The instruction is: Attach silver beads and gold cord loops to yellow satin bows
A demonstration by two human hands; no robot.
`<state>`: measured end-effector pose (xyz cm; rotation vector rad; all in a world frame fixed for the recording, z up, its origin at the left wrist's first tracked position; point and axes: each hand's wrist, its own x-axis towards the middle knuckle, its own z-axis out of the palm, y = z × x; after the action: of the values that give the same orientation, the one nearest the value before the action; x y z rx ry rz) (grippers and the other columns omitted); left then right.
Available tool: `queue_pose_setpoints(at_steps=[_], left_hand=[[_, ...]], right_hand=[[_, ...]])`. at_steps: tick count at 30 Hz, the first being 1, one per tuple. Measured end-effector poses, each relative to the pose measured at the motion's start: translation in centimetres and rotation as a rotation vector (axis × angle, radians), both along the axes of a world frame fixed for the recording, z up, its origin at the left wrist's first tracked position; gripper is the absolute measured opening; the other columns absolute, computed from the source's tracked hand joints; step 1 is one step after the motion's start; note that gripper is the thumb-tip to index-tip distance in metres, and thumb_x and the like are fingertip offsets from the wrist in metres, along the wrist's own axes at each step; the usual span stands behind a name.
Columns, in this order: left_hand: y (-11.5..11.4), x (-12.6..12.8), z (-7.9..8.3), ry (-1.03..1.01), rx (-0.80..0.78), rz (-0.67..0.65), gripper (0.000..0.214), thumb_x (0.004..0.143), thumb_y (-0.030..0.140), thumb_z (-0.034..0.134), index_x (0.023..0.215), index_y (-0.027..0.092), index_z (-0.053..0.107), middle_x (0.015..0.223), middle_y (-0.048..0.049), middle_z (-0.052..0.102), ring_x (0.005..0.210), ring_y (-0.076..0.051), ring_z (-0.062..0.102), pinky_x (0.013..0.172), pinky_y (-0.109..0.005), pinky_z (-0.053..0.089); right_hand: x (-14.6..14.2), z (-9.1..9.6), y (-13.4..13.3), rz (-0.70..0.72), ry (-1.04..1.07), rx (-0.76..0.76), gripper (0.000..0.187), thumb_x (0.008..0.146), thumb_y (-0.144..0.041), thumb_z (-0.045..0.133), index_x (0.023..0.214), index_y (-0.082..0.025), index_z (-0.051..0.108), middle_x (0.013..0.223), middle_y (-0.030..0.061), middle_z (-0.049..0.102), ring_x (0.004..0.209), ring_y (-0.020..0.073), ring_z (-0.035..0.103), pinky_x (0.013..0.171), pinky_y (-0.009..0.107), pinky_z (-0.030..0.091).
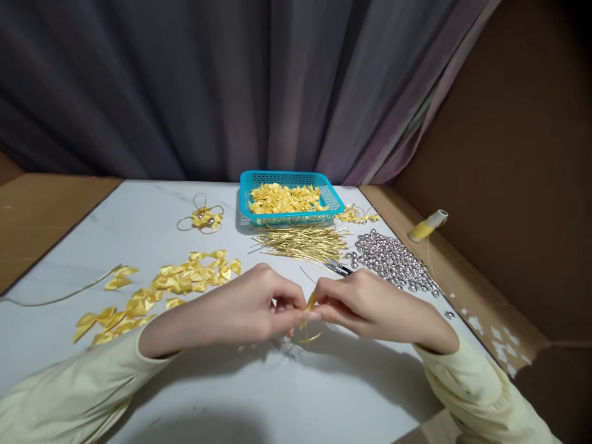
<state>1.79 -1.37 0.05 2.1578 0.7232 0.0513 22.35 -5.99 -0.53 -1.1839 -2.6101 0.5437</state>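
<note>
My left hand (259, 305) and my right hand (365, 305) meet over the middle of the table, fingertips pinched together. Between them is a small yellow ribbon bow (311, 302), mostly covered by the fingers. A gold cord (313, 338) curls out below the fingertips; another thin end sticks up behind. Just beyond my right hand lie small scissors (340, 267) with dark handles, partly hidden. Loose yellow bows (189, 277) are spread past my left forearm. A pile of gold cords (303, 242) lies ahead of both hands.
A blue basket (244, 197) of yellow bows stands at the back. Silver beads (391, 256) are heaped at the right, near a yellow thread spool (426, 226). Finished-looking bow-and-cord pieces (203, 217) lie at the back left. White scraps (499, 339) dot the right edge.
</note>
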Motion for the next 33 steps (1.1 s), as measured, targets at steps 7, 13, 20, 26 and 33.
queue_pose_setpoints(at_steps=[7,13,20,26,33], left_hand=[[-0.3,-0.2,0.6,-0.014,0.034,-0.032,0.019,0.075,0.015,0.048,0.066,0.016,0.064,0.05,0.0044,0.054,0.045,-0.006,0.045,0.044,-0.016,0.03],[-0.2,-0.4,1.3,0.044,-0.217,0.01,0.018,0.076,0.02,0.046,0.068,0.015,0.062,0.057,0.0016,0.059,0.038,-0.006,0.047,0.036,-0.014,0.035],[0.2,-0.2,-0.2,0.018,-0.222,-0.035,0.017,0.073,0.015,0.047,0.069,0.014,0.063,0.054,0.0022,0.057,0.039,-0.005,0.044,0.036,-0.012,0.034],[0.3,0.3,-1.4,0.048,-0.251,-0.071,0.017,0.073,0.016,0.048,0.07,0.013,0.064,0.058,0.0016,0.06,0.038,-0.005,0.044,0.036,-0.013,0.034],[0.3,0.5,-1.1,0.076,-0.318,-0.097,0.017,0.075,0.017,0.047,0.068,0.013,0.062,0.06,0.0012,0.061,0.038,-0.003,0.043,0.036,-0.012,0.034]], right_hand=[[-0.5,0.6,0.6,0.159,0.016,-0.006,0.024,0.094,-0.027,0.035,0.079,-0.016,0.051,0.056,-0.0044,0.04,0.046,0.0069,0.031,0.048,0.021,0.024],[-0.9,0.3,1.1,0.237,0.107,-0.006,0.019,0.091,-0.022,0.038,0.079,-0.014,0.05,0.055,-0.0051,0.038,0.045,0.0061,0.031,0.046,0.019,0.026],[-0.1,2.7,1.1,0.179,0.221,0.105,0.017,0.089,-0.016,0.042,0.073,-0.015,0.047,0.053,-0.0056,0.037,0.044,0.0048,0.033,0.045,0.018,0.028],[1.1,6.2,0.8,-0.039,0.388,0.236,0.024,0.089,-0.017,0.047,0.066,-0.018,0.045,0.05,-0.0055,0.036,0.044,0.0054,0.029,0.042,0.02,0.026],[1.8,7.3,2.1,-0.174,0.79,0.356,0.026,0.086,-0.017,0.053,0.06,-0.018,0.048,0.05,-0.0044,0.032,0.044,0.0061,0.024,0.04,0.024,0.019]])
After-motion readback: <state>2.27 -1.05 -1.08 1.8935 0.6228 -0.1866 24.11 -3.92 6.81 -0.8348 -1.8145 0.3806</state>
